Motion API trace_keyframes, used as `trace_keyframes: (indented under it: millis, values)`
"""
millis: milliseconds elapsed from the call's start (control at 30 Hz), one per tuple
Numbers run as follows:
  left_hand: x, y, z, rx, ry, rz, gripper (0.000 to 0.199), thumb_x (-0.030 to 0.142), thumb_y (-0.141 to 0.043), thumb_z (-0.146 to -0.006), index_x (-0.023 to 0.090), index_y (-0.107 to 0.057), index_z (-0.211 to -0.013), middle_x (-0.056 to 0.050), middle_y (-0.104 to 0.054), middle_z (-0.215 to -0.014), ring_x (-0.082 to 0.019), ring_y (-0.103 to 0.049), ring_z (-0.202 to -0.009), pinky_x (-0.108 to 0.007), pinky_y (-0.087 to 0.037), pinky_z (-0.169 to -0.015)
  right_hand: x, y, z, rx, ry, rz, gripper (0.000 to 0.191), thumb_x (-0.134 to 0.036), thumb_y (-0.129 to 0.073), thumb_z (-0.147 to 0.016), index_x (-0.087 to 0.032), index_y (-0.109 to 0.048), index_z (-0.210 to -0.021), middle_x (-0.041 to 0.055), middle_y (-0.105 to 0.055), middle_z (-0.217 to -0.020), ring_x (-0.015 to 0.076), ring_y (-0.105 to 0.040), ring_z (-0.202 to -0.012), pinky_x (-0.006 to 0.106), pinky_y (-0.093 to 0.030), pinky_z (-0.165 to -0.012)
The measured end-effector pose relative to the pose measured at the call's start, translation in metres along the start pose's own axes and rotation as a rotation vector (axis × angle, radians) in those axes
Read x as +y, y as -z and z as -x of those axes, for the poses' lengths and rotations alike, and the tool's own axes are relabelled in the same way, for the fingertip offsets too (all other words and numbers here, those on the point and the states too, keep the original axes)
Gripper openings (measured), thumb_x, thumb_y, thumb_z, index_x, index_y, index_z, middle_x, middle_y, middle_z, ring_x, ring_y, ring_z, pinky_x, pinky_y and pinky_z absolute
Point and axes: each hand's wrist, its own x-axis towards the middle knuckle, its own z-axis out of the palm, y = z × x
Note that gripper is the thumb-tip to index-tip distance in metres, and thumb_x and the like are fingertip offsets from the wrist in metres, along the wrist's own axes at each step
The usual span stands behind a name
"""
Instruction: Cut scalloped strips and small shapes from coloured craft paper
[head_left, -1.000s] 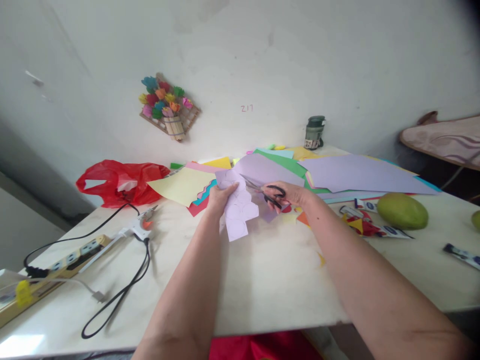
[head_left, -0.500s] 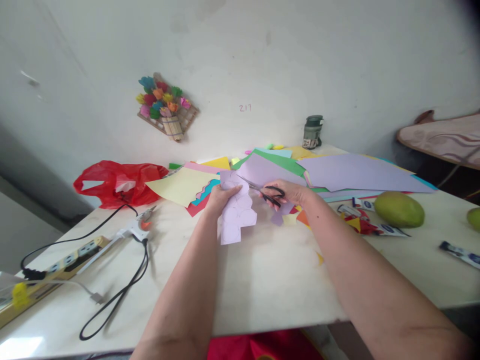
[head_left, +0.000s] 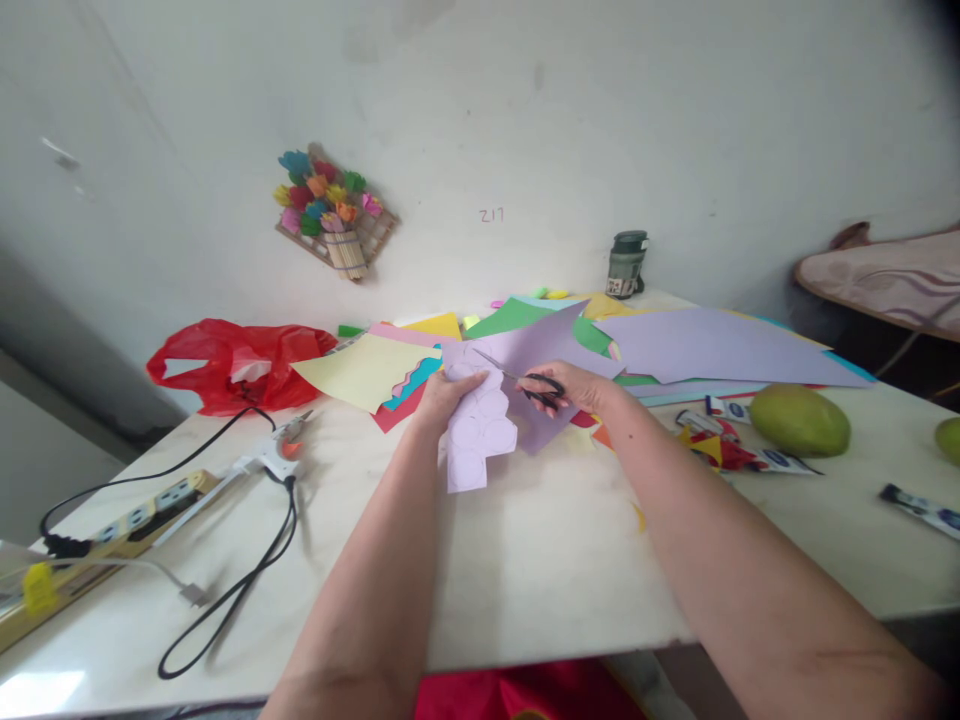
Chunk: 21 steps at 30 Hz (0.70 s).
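Note:
My left hand (head_left: 444,398) pinches a lilac sheet of paper (head_left: 480,430) with several circles drawn on it, its thumb lying over the front. The sheet's right edge is cut in rounded steps, and its lower end hangs above the table. My right hand (head_left: 564,388) grips black-handled scissors (head_left: 544,390) by the loops. Their blades point left and lie across the paper's upper part, near my left thumb. Behind the scissors a larger lilac sheet (head_left: 551,335) stands partly raised, its lower corner showing below my right hand.
Coloured paper (head_left: 367,365) lies along the wall. At left are a red plastic bag (head_left: 240,350), a glue gun (head_left: 281,455) with a looped cord and a power strip (head_left: 150,515). At right sit a green mango (head_left: 799,420), glue tubes (head_left: 780,461) and a tumbler (head_left: 626,264).
The scissor handles have come closer together. The circle-marked paper has shifted slightly right, and the larger lilac sheet behind has lifted and turned, with more of it showing below my right hand.

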Motion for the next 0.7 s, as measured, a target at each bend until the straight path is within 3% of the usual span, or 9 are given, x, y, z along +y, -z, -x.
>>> trace_keyframes:
  millis: [433,700]
  values:
    - [0.0,0.004,0.0,0.011,0.047,-0.021,0.03,0.032,-0.084,-0.058,0.018,-0.073,-0.083,-0.007,-0.073,-0.072,-0.026,-0.071,-0.075,-0.031,-0.055,-0.064,0.001,-0.002,0.0,0.037,0.025,-0.01,0.038,-0.049,-0.072,-0.072,-0.016,-0.055,-0.064,0.0,-0.055,-0.055,0.0061,-0.044,-0.041,0.021,-0.022,-0.036]
    - [0.002,0.01,-0.001,-0.001,0.096,-0.021,0.028,0.036,-0.083,-0.06,0.02,-0.072,-0.081,-0.009,-0.072,-0.069,-0.028,-0.071,-0.078,-0.036,-0.054,-0.07,-0.005,-0.007,0.0,0.076,-0.035,-0.067,0.02,-0.03,-0.07,-0.066,-0.016,-0.055,-0.061,-0.0028,-0.048,-0.049,0.0067,-0.041,-0.042,0.02,-0.03,-0.037]
